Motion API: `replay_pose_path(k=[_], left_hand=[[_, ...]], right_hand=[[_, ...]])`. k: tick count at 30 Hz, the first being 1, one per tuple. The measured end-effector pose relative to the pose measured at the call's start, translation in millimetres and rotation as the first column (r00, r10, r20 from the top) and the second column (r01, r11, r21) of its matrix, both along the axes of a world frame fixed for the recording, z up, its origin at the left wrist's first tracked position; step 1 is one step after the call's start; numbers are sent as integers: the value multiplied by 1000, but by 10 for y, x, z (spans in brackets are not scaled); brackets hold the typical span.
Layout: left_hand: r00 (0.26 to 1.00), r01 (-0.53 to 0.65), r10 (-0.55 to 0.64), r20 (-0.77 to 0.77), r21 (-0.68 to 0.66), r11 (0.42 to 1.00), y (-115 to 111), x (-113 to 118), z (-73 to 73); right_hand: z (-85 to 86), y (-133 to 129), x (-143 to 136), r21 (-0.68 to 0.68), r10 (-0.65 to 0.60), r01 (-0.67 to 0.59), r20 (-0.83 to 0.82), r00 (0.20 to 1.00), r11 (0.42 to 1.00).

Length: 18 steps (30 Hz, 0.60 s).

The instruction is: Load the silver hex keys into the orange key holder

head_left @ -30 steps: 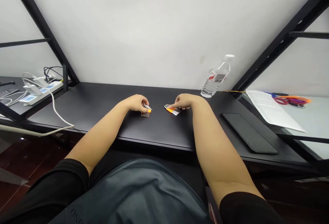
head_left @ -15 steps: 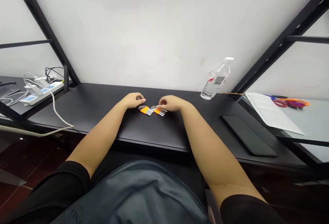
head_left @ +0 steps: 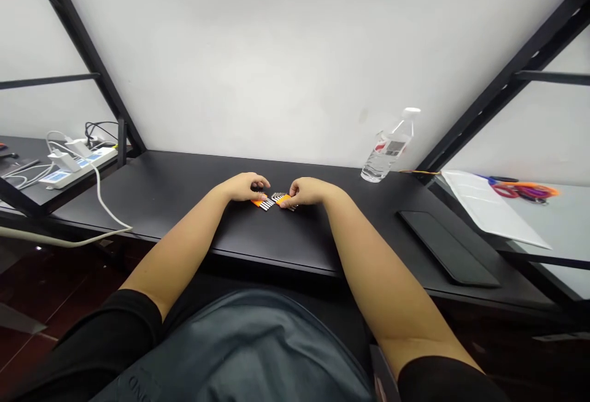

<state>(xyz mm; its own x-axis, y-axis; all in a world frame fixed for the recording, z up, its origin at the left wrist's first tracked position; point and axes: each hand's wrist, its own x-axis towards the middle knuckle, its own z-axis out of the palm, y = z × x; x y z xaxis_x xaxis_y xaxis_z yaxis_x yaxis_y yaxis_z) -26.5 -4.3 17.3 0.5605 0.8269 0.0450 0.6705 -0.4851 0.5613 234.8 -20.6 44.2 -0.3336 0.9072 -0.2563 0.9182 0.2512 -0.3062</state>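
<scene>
Resting on the black desk, the left hand and right hand have drawn together, each pinching an orange hex-key set, left set now just beside right set.

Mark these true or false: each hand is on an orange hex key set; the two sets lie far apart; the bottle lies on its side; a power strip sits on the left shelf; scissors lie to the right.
1. Left hand and right hand each touch an orange hex key set, the left set and the right set. True.
2. The sets lie far apart. False: they are close together on the desk.
3. The bottle lies on its side. False: it stands upright.
4. A power strip sits on the left shelf. True.
5. Scissors lie to the right. True.
</scene>
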Motion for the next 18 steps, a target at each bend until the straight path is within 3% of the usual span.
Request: replay_pose_path(k=[5, 10, 14, 18], left_hand=[[987, -131, 135, -83, 47, 990, 7, -5, -24], [964, -236, 254, -77, 193, 952, 22, 51, -72], [974, -220, 225, 21, 316, 923, -19, 183, -53], [977, -196, 156, 142, 341, 919, -93, 294, 10]], right_hand=[[6, 7, 39, -69, 37, -35, 21, 999, 997], [2, -14, 7, -107, 39, -31, 76, 996, 994], [22, -48, -19, -125, 75, -68, 48, 996, 990], [60, -51, 74, -49, 163, -167, -78, 984, 985]])
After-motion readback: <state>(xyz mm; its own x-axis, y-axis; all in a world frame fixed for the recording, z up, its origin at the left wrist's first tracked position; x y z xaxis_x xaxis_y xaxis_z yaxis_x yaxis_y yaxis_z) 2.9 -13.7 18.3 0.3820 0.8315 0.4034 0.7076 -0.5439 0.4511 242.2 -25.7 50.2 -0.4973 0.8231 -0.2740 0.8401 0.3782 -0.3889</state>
